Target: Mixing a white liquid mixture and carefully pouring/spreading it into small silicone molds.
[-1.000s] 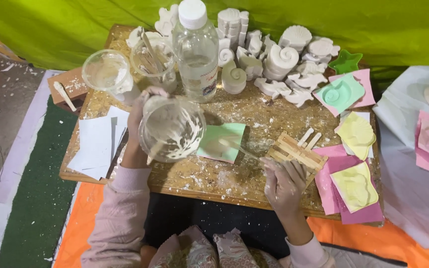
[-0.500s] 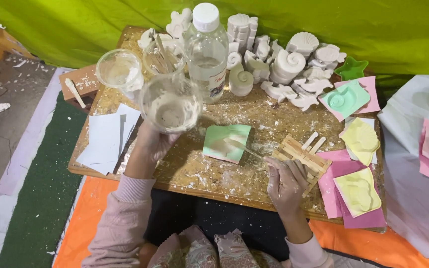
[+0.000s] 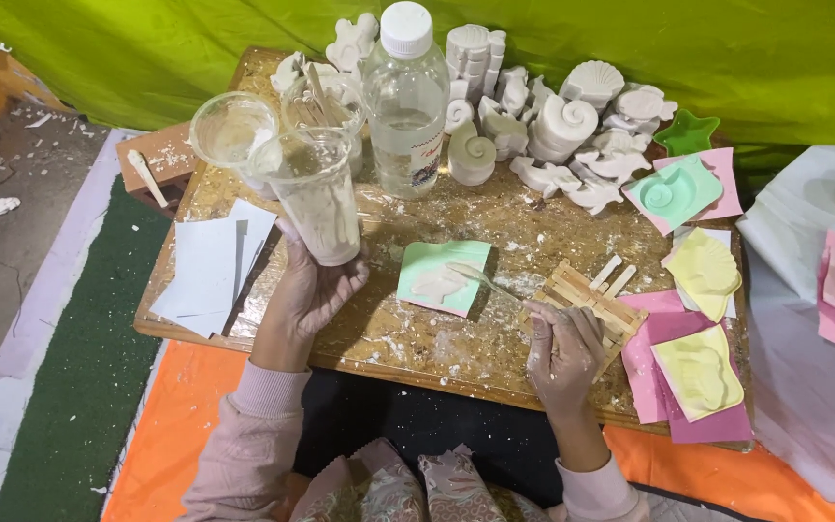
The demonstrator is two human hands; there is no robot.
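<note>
Green cloth backdrop (image 3: 727,58) behind a low wooden board (image 3: 417,338), speckled with white plaster crumbs, sitting on orange matting (image 3: 176,445) with a green mat strip (image 3: 70,387) to one side. Person's left hand (image 3: 306,290) is wrapped round a clear plastic cup (image 3: 316,198), lifted off the board, upright with a slight tilt, white plaster smeared inside. Right hand (image 3: 562,353) is curled closed around a thin stick (image 3: 485,280), its tip over a green mould (image 3: 442,277) lying flat mid-board with pale plaster in the cavity. Right hand rests on a bundle of flat wooden sticks (image 3: 587,295), just beside the mould.

Behind the cup: a second empty clear cup (image 3: 229,126), a third cup with sticks (image 3: 326,97), and a clear plastic bottle with white cap (image 3: 406,97), partly filled. Row of white plaster casts (image 3: 553,121), shells and spirals, along the far edge. White paper sheets (image 3: 210,266) at the near left corner of the board. Right side: teal mould on pink sheet (image 3: 674,191), green star mould (image 3: 686,135), two yellow moulds (image 3: 703,271) on pink sheets, near the board's edge. White cloth (image 3: 814,367) beyond with more pink pieces. Small brown block (image 3: 152,159) with a stick, left of the board.
</note>
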